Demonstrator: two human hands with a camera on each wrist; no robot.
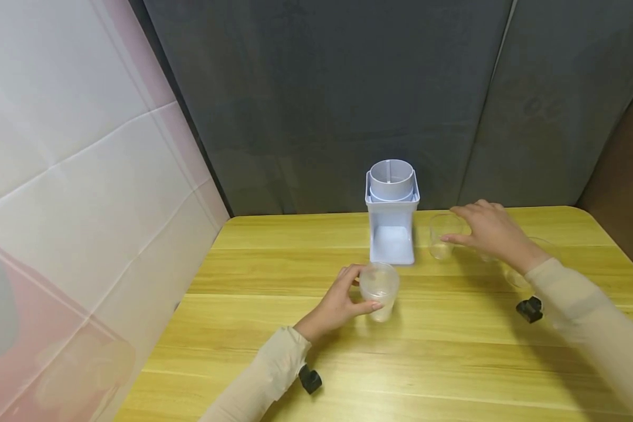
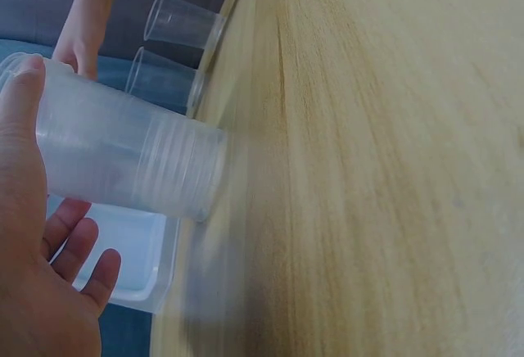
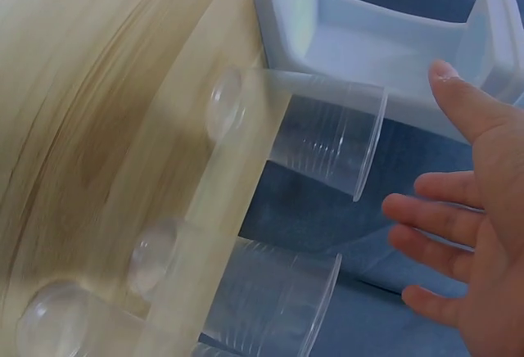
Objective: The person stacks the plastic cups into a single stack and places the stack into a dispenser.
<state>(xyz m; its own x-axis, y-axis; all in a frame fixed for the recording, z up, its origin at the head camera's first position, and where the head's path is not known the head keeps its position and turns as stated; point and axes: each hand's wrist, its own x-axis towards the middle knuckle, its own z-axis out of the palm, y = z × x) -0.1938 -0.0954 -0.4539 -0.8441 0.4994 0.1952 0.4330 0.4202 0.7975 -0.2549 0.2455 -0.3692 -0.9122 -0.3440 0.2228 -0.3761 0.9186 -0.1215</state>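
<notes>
My left hand point(image 1: 337, 302) grips a stack of nested clear plastic cups point(image 1: 381, 293) between thumb and fingers, near the rim. In the left wrist view the stack point(image 2: 131, 144) is tilted sideways by the camera, its base close over the table. My right hand point(image 1: 493, 231) is beside a single clear cup point(image 1: 442, 251), thumb and fingers spread. The right wrist view has this upright cup point(image 3: 327, 132) apart from the fingertips, with nothing held. A second cup point(image 3: 274, 300) stands further right, partly hidden under the hand in the head view.
A pale blue-white cup dispenser point(image 1: 392, 234) with a round tube on top stands at the table's back edge, left of the single cups. Another clear cup point(image 3: 61, 324) stands past the second one. Behind the wooden table point(image 1: 274, 275) rises a dark grey partition point(image 1: 316, 117).
</notes>
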